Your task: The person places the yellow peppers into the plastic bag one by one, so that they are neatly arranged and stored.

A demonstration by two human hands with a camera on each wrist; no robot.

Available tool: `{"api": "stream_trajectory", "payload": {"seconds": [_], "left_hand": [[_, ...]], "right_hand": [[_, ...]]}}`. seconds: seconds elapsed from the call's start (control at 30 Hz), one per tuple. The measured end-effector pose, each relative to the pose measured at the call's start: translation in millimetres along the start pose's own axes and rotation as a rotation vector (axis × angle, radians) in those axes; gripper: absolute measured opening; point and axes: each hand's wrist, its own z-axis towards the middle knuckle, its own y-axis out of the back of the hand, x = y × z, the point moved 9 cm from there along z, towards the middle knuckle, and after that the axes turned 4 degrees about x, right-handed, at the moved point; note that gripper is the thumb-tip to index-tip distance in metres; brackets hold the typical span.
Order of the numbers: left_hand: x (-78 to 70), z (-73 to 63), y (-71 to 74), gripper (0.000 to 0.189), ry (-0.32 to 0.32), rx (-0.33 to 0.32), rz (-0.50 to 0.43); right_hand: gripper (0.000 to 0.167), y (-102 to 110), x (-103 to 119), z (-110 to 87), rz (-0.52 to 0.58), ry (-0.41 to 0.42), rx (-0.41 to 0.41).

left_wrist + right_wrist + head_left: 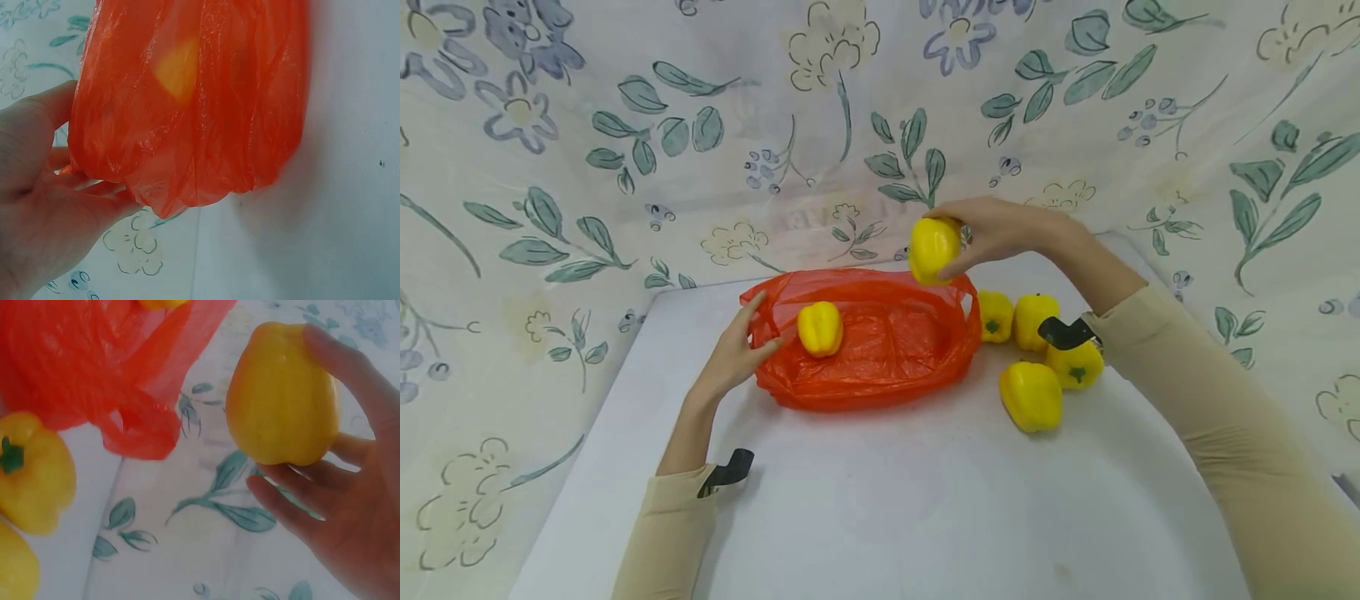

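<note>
A red plastic bag [880, 392] lies on the white table with its mouth spread wide, and one yellow bell pepper [820, 329] sits inside near its left end. My left hand [735, 346] holds the bag's left edge, thumb at the near side and fingers behind the film. Through the red plastic, the pepper [178, 72] shows as a yellow patch in the left wrist view. My right hand [992, 233] grips another yellow bell pepper [934, 250], raised over the bag's far right corner. Thumb and fingertips are round this pepper [281, 394] in the right wrist view.
Several more yellow bell peppers [1032, 397] lie on the table [880, 508] right of the bag, below my right forearm. A floral cloth [850, 108] hangs behind the table and along its sides.
</note>
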Motion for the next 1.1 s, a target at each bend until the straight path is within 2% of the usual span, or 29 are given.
{"api": "stream_trajectory", "payload": {"seconds": [0.33,0.57,0.77,1.1], "left_hand": [[2.0,0.9,-1.4,0.083,-0.004,-0.003,-0.002],[2.5,1.2,-0.1,0.083,0.003,-0.005,-0.007],[2.1,2.7,-1.1,0.084,-0.005,-0.004,-0.001],[4.9,2.9,-2.1,0.084,0.005,0.000,0.005]], "right_hand": [[0.077,-23.5,3.8,38.6,0.099,0.035,0.023],[0.077,-37.7,12.1,60.6,0.108,0.077,0.018],[0.081,-52.6,12.0,76.2,0.109,0.061,0.025],[0.080,-81.0,16.1,100.9,0.200,0.066,0.048]]}}
